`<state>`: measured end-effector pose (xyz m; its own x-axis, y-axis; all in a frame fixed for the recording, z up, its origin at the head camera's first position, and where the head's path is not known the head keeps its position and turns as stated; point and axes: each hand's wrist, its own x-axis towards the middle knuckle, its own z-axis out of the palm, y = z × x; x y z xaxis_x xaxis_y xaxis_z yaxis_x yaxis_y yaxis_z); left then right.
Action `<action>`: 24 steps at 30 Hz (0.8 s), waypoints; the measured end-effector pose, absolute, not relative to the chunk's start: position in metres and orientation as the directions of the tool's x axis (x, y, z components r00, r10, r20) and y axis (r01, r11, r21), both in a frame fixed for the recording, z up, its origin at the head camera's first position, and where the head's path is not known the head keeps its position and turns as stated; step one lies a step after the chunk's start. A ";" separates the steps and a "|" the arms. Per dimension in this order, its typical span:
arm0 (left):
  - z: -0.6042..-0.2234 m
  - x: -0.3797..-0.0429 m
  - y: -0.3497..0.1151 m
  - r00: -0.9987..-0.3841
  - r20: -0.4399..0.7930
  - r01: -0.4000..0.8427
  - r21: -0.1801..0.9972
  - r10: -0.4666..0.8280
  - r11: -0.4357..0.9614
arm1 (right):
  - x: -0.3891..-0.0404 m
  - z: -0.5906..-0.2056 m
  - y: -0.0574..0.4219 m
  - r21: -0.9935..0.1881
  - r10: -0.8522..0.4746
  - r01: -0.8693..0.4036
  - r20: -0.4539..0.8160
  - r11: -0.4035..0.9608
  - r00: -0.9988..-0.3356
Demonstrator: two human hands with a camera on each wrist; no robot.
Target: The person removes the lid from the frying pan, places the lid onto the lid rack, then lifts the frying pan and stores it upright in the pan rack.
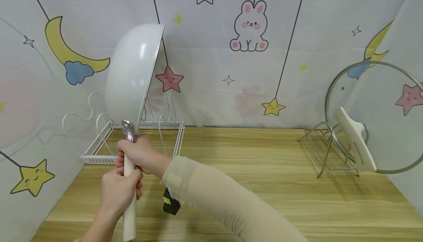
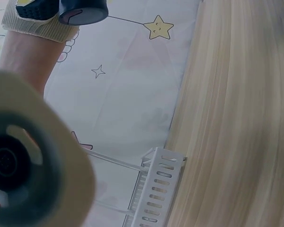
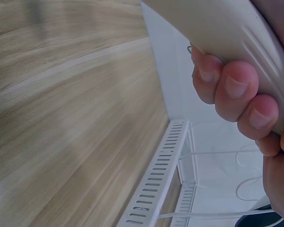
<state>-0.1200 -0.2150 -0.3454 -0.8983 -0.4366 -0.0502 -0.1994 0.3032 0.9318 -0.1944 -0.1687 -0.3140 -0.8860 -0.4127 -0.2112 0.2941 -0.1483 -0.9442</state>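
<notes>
A white wok (image 1: 130, 69) is tilted up on its side over a white wire rack (image 1: 102, 159), its rim facing right and its cream handle (image 1: 130, 216) pointing down toward me. My right hand (image 1: 143, 155) grips the handle near its metal joint. Just below it, my left hand (image 1: 119, 190) is wrapped round the same handle. Curled fingers (image 3: 235, 88) show against the handle in the right wrist view. The blurred handle end fills the lower left of the left wrist view. The wok's lower side overlaps the rack's wires in the head view.
At the right, a glass lid (image 1: 390, 124) with a cream knob handle (image 1: 355, 139) leans in a small metal wire stand (image 1: 330, 168). A wooden tabletop (image 1: 248, 172) lies between the two racks. Behind hangs a patterned cloth (image 1: 205, 43). A black wrist device (image 1: 171, 203) sits under the right sleeve.
</notes>
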 end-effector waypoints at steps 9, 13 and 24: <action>-0.348 -0.122 -0.215 -0.900 -0.071 -0.209 0.936 -0.429 0.284 | -0.194 -0.315 -0.168 -0.942 -0.414 0.304 -0.222 -0.144 -0.883; -0.349 -0.122 -0.215 -0.898 -0.078 -0.213 0.938 -0.434 0.274 | -0.194 -0.315 -0.167 -0.940 -0.421 0.308 -0.222 -0.146 -0.880; -0.353 -0.121 -0.214 -0.897 -0.065 -0.202 0.940 -0.436 0.276 | -0.195 -0.320 -0.167 -0.937 -0.438 0.321 -0.233 -0.140 -0.868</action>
<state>-0.1206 -0.2142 -0.3531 -0.8974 -0.4364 -0.0652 -0.2024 0.2759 0.9396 -0.1947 -0.1668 -0.3204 -0.8684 -0.4379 -0.2325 0.3213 -0.1398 -0.9366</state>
